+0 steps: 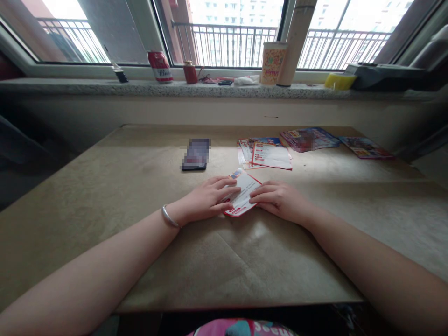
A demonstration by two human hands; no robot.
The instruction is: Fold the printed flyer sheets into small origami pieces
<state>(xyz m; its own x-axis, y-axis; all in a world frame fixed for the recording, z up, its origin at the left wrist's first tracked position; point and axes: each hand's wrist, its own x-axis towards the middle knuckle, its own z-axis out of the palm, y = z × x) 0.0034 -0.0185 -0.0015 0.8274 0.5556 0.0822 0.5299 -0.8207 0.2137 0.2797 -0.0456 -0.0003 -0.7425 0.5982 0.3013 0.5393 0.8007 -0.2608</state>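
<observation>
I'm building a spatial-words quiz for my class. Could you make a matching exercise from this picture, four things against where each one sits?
Things
1. red can
2. phone
3. single leaflet
4. yellow sponge

Places
a. under the fingers of the left hand and the right hand
b. windowsill, right end
c. table, left of the pile of leaflets
d. windowsill, left part

Pairs: 1-d, 2-c, 3-a, 4-b

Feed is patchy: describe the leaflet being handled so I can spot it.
On the brown table, nearer than the phone and the leaflet pile, one leaflet lies alone. It is white with a red edge, touched by the left hand and right hand.
</observation>
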